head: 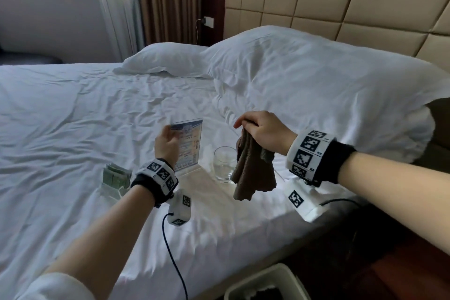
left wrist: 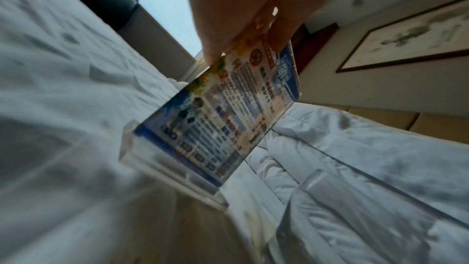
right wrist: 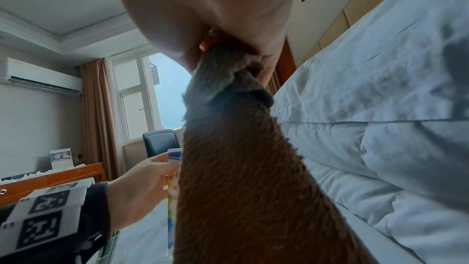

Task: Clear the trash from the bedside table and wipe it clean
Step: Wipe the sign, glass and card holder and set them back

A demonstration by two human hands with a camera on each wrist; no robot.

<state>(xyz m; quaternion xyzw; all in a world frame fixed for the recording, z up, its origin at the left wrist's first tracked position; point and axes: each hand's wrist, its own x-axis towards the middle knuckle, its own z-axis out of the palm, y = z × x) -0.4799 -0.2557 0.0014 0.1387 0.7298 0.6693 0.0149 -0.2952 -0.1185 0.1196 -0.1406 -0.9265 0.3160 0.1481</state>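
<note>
Far left on the bed (head: 60, 109), a clear holder (head: 114, 178) of green packets sits just beside the left wrist. The left hand (head: 166, 145) pinches the top edge of the sign stand (head: 188, 146), thumb one side, fingers (left wrist: 284, 33) the other; its acrylic base (left wrist: 175, 170) sits on or just over the sheet, hard to tell which. A glass (head: 224, 164) stands just right of it, close to the brown cloth (head: 253, 170) dangling from the right hand (head: 264, 134), bunched tight in the fist. Pillows (head: 316, 80) crowd the right; a bin (head: 265, 285) sits by the bed edge.
</note>
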